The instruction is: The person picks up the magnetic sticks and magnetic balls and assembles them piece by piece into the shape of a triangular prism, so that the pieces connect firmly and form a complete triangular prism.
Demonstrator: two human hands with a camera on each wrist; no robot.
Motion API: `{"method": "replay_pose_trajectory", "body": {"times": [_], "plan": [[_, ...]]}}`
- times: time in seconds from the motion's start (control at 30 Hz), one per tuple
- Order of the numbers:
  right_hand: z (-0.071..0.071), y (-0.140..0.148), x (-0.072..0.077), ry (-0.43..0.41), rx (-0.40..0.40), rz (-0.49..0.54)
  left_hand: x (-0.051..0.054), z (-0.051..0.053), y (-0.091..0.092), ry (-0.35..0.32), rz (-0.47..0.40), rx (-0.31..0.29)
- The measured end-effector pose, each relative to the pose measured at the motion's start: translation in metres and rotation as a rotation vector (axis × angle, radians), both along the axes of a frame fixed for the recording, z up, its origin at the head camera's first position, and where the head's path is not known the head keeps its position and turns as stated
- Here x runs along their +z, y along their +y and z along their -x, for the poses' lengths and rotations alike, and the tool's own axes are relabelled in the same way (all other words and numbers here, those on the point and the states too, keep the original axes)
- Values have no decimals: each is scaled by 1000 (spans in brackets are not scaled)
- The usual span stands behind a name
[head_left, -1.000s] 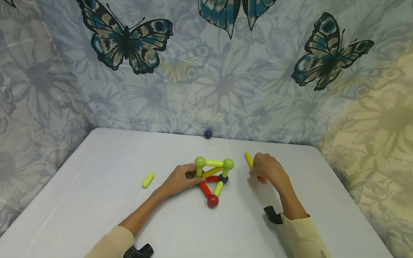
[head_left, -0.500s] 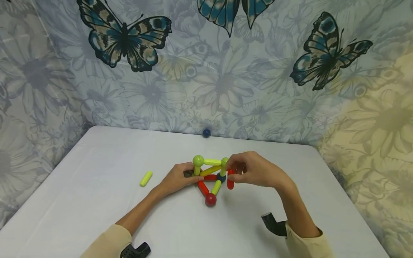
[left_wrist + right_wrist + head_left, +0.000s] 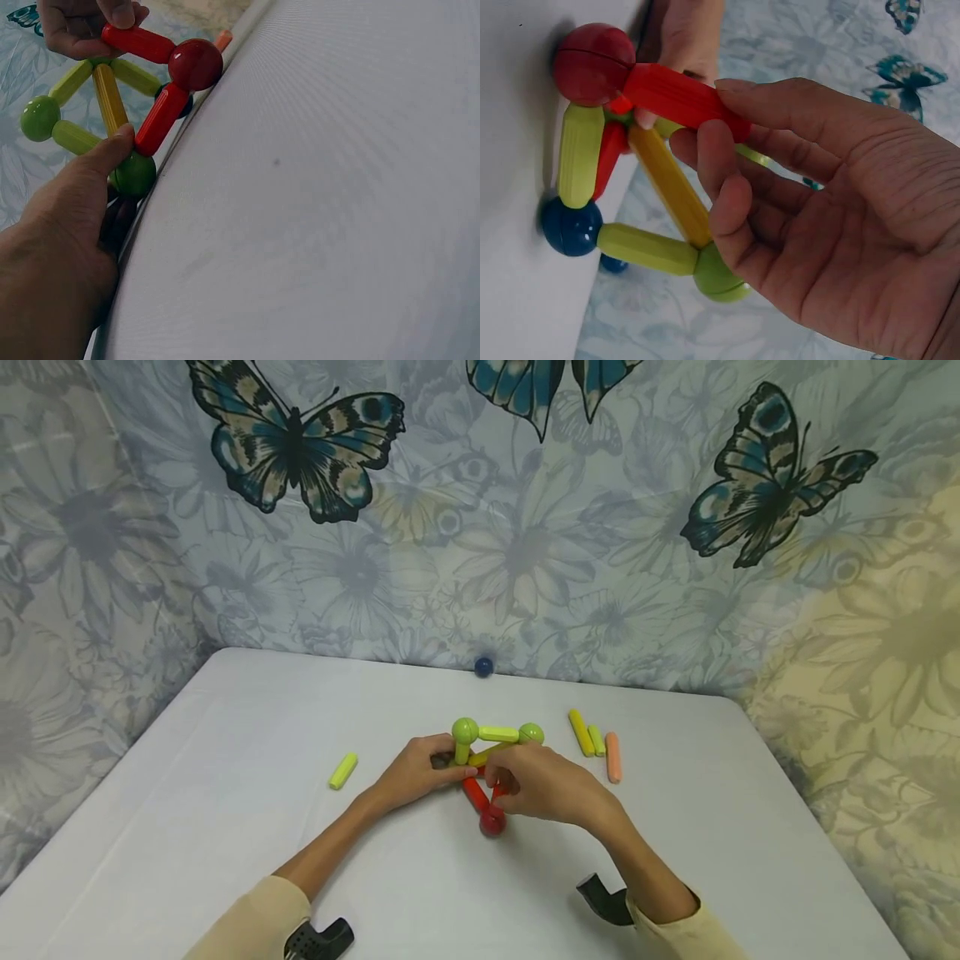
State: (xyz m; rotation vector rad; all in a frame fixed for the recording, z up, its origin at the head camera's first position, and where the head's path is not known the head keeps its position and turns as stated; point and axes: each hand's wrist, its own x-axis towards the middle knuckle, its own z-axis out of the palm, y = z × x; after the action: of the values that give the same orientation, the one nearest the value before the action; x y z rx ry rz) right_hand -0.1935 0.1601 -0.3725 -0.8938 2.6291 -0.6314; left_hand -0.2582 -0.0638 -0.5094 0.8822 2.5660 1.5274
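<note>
**First:** Where does the right hand (image 3: 543, 783) stand?

**Second:** It reaches in from the person's right, fingers bent, thumb and fingertips closed narrowly on the upper part of a red rod (image 3: 679, 97). Just below the hand, the rod's other end meets a red ball (image 3: 594, 64), the corner of the frame nearest the person.

**First:** And the left hand (image 3: 416, 774)?

**Second:** Its forearm stretches forward over the white desk (image 3: 420, 893). The thumb lies on top and the fingers curl beneath, gripping a dark green ball (image 3: 133, 176) at one corner of the frame (image 3: 491, 752), a build of rods and balls that sits between the two hands.

**First:** What lies around them?

**Second:** Beyond the right hand, to its right, a yellow rod (image 3: 581, 732), a short lime rod (image 3: 596, 740) and an orange rod (image 3: 613, 757) rest side by side. Left of the left hand lies a lone lime rod (image 3: 343, 771). A loose blue ball (image 3: 483, 667) sits well beyond both hands, at the desk's far edge.
</note>
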Motion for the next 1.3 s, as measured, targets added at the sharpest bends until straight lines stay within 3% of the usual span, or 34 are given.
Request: {"method": "replay_pose_trajectory", "body": {"times": [0.23, 0.57, 0.87, 1.0, 1.1, 1.17, 1.23, 1.3], "plan": [[3, 2, -3, -65, -3, -29, 2, -1, 1, 11, -5, 1], [3, 2, -9, -77, 60, -48, -1, -2, 2, 22, -11, 0], [5, -2, -13, -136, 60, -142, -2, -2, 0, 15, -12, 1], [7, 13, 2, -214, 174, -122, -3, -1, 1, 4, -10, -10], [23, 34, 17, -254, 329, 31, -3, -1, 1, 7, -10, -11], [44, 49, 23, -304, 394, 202, -3, -1, 1, 2, -14, -9], [72, 59, 25, -319, 376, 354, -2, -1, 1, -6, -8, -1], [105, 62, 21, -304, 260, 458, -1, 0, 2, -16, 1, -6]]}}
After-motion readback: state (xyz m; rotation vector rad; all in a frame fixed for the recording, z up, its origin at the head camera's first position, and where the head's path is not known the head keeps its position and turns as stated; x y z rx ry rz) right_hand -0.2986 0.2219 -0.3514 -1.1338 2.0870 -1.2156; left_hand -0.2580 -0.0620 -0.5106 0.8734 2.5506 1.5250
